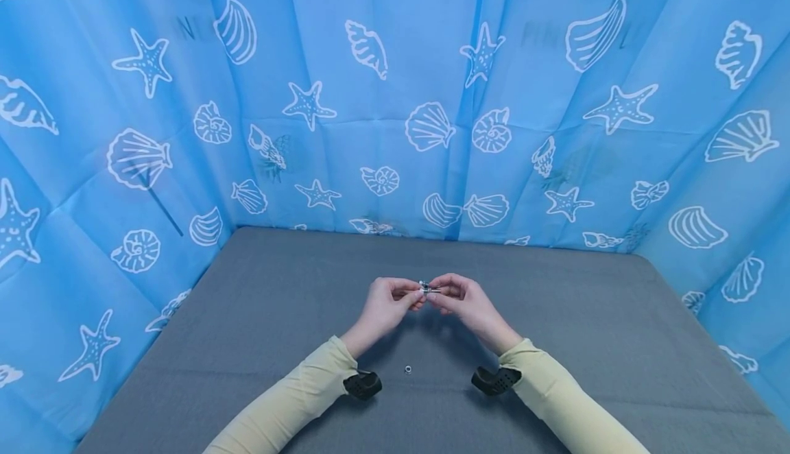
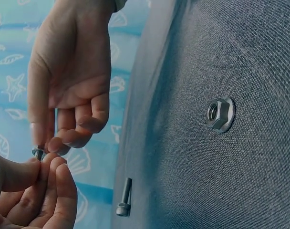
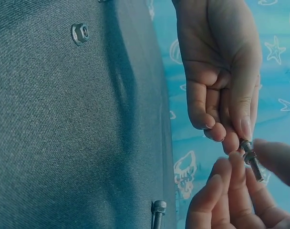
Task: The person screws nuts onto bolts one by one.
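Observation:
A small metal bolt (image 3: pixel 257 171) with a nut (image 3: pixel 250 156) on its shank is held between both hands above the table. My left hand (image 1: pixel 387 304) pinches its head end between thumb and fingers. From the other side, my right hand (image 1: pixel 467 303) has its thumb and fingertips around the nut, and the threaded end sticks out past it. In the left wrist view the held bolt is mostly covered by fingers. A loose flange nut (image 2: pixel 221 115) rests on the table nearer the body. Beyond the hands lies another bolt (image 2: pixel 125 198), its thicker end carrying a nut or collar.
The grey cloth-covered table (image 1: pixel 296 269) reaches to a blue curtain (image 1: pixel 395 97) printed with white shells and starfish, which hangs on the far side and both flanks. A dark camera band sits at each wrist, below pale yellow sleeves (image 1: pixel 290 406).

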`<state>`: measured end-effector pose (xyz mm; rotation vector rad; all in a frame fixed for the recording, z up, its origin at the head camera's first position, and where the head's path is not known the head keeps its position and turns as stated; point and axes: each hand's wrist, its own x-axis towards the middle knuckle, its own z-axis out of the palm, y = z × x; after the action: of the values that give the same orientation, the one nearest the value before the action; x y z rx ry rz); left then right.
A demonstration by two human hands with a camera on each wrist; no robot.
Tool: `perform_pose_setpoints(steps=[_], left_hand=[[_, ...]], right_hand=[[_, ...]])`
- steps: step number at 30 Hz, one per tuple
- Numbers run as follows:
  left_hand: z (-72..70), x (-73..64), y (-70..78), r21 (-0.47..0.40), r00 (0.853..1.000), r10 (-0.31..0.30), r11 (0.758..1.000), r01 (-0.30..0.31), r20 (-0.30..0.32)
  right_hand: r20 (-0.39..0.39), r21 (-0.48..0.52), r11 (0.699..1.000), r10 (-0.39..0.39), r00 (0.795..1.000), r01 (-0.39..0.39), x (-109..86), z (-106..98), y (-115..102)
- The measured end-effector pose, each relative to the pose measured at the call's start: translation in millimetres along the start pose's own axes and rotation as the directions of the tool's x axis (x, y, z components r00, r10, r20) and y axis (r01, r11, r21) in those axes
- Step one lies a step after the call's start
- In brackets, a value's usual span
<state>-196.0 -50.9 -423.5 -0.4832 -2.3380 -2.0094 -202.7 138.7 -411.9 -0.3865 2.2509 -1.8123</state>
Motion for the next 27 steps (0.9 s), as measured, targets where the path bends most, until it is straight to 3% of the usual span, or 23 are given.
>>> perform_pose_setpoints(steps=[8, 13, 21, 27], left_hand=[[0.7, 0.6, -0.5, -0.004, 1.000, -0.010, 1.000, 0.010, 0.001], [0.0, -1.0, 0.4, -0.028, 1.000, -0.012, 1.000, 0.012, -0.003], [0.8, -1.0, 0.4, 0.018, 1.000, -0.005, 1.000, 0.005, -0.007], [1.1, -0.1, -0.4, 0.000, 1.000, -0.010, 1.000, 0.010, -0.011]], right_hand=[[0.000, -0.003, 1.000, 0.023, 1.000, -0.023, 0.9, 0.4, 1.1], [0.000, 0.026, 1.000, -0.006, 1.000, 0.006, 0.7, 0.7, 0.3], [-0.027, -0.014, 1.000, 0.015, 1.000, -0.015, 1.5, 1.3, 0.1], [-0.018, 0.031, 1.000, 0.000, 1.000, 0.001, 2.1, 0.2, 1.9]])
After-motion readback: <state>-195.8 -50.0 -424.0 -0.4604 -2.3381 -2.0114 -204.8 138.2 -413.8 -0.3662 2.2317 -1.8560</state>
